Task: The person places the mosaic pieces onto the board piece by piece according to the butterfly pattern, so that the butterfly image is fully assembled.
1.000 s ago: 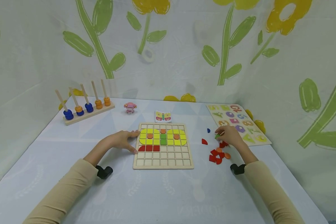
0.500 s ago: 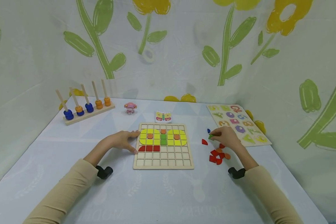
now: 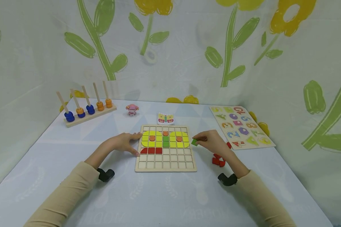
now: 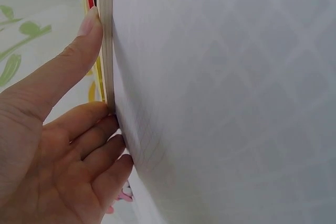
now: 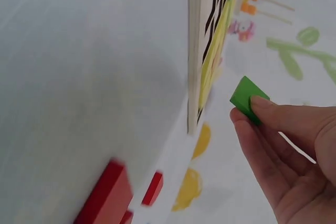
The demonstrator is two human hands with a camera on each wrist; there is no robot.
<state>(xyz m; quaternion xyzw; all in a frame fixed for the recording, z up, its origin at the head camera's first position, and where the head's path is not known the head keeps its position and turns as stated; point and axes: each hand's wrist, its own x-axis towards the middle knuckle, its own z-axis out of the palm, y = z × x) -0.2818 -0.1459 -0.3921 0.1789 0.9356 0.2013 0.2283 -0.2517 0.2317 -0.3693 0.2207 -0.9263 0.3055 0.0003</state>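
My right hand (image 3: 213,142) pinches a small green square tile (image 3: 194,142) between thumb and fingers, just off the right edge of the wooden grid board (image 3: 170,164). In the right wrist view the green tile (image 5: 245,96) sits at the tips of thumb and index finger. On the board lie yellow pieces (image 3: 148,133), orange discs (image 3: 179,138), green squares (image 3: 166,144) in the middle column and a short row of red pieces (image 3: 151,150). My left hand (image 3: 121,142) rests against the board's left edge, thumb and fingers (image 4: 90,22) spread along it.
Red pieces (image 3: 216,160) lie below my right forearm. Behind the board stands a butterfly picture card (image 3: 165,119), with a pink figurine (image 3: 132,109) to its left. A peg stacker (image 3: 91,116) is at the back left; a number puzzle board (image 3: 242,126) lies at the right.
My right hand has lifted the green tile from the loose pieces and carried it left to beside the board. The left hand has stayed at the board's edge.
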